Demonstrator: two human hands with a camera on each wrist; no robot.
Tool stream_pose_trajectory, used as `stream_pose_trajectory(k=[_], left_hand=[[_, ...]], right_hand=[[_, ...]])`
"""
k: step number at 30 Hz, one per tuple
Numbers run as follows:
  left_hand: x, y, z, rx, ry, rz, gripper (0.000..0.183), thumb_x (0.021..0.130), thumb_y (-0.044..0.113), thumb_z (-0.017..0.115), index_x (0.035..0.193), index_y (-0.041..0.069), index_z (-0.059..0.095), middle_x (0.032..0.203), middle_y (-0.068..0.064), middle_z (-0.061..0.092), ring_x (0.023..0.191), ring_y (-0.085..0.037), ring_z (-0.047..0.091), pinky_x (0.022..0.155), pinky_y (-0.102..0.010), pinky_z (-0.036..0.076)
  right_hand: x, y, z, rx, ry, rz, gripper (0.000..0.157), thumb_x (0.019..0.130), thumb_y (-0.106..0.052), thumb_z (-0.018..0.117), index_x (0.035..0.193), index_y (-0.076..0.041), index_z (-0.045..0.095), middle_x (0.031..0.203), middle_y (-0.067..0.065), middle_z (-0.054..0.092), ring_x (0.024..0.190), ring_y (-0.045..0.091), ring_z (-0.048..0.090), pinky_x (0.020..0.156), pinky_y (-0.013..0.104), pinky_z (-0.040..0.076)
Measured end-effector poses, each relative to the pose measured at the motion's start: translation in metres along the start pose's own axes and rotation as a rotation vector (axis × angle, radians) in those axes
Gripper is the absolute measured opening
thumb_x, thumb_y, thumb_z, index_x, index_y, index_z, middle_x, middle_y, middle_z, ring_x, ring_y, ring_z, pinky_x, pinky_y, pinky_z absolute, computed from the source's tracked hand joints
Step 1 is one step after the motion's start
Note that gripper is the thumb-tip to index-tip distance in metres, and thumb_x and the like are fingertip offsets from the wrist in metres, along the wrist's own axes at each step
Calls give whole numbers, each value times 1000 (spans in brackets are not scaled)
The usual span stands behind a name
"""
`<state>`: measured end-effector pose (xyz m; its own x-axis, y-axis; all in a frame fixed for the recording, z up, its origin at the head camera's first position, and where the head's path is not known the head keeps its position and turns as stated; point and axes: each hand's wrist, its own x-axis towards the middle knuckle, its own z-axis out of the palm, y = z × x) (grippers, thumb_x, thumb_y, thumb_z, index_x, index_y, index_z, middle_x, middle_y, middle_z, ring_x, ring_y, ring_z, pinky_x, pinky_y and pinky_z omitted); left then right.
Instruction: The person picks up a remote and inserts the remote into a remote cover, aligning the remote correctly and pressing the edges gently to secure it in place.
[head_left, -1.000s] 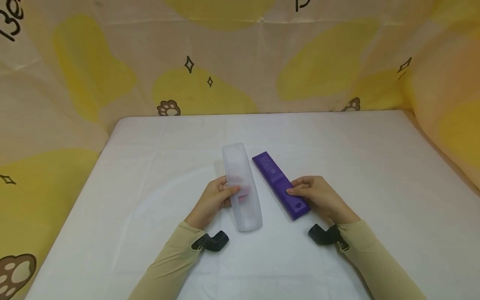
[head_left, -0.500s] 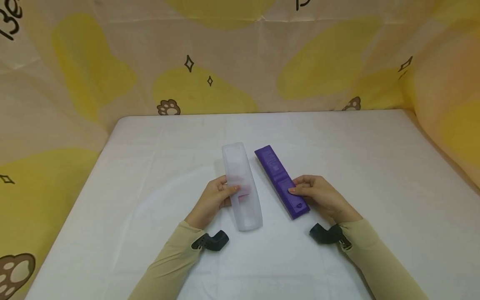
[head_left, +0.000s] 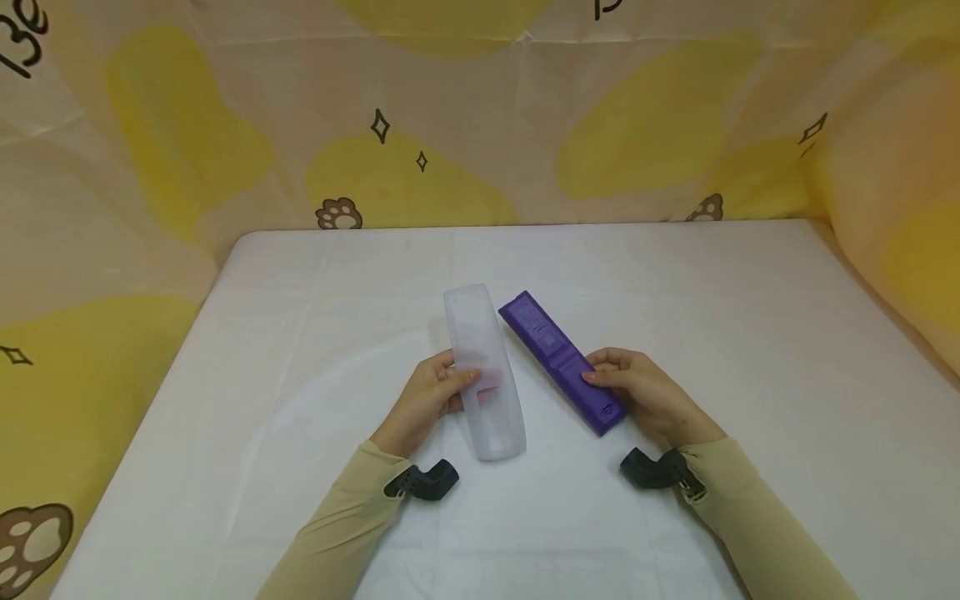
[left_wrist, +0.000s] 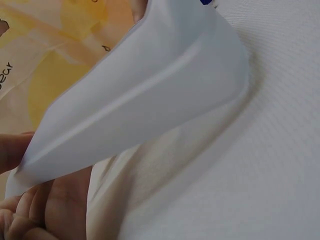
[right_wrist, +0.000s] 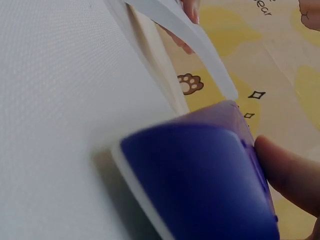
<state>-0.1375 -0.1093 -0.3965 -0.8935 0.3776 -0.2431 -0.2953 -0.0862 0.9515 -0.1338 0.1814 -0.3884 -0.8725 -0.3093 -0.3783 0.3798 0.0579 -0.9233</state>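
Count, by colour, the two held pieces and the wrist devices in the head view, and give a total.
Translucent white: 1, the translucent piece in the left hand
Purple: 1, the purple piece in the right hand
Black: 2, the left wrist device and right wrist device
Total: 4

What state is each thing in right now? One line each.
translucent piece: held by its left edge, separate from the purple bar
purple bar: held near its lower end, slanted
left hand: pinching the translucent piece
right hand: pinching the purple bar
white cloth: spread, faintly creased
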Motion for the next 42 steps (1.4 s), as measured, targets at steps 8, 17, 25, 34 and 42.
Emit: stream_pose_trajectory(k=[8,17,25,34,42], left_hand=[[0,0,0,6,-1,-1,39,93,5,56,128,-9,45,118,-24,60,105,-26,62,89,-40,51],[0,0,-1,-3,-12,11,39,93,5,55,128,-10,44,119,-25,59,104,-27,62,90,-41,50],[0,0,1,-19,7,-11,38,95,5,53,129,-10,43,123,-24,57,104,-25,62,89,-41,51],[0,1,0,-42,7,-21,39,96,4,51,131,-9,41,128,-26,53,108,-33,59,91,-42,49],[1,-1,-1,-48,-11,7,39,95,5,52,129,-10,41,122,-27,57,106,-29,61,91,-42,50]], right_hand=[[-2,0,1,82,37,2,8,92,-9,56,97,-12,60,82,-8,60,80,9,52,72,22,44],[-4,-2,6,119,130,33,17,91,-12,56,89,-25,67,93,-5,59,80,10,54,70,23,46],[-3,-3,13,95,165,38,13,88,-16,65,100,-14,63,90,-3,62,76,11,58,68,23,50],[0,0,13,80,119,7,29,87,-7,64,112,1,51,87,-5,66,73,8,59,64,22,50],[-2,0,14,107,141,-9,35,86,-6,67,118,3,58,91,-4,68,76,8,61,68,22,52]])
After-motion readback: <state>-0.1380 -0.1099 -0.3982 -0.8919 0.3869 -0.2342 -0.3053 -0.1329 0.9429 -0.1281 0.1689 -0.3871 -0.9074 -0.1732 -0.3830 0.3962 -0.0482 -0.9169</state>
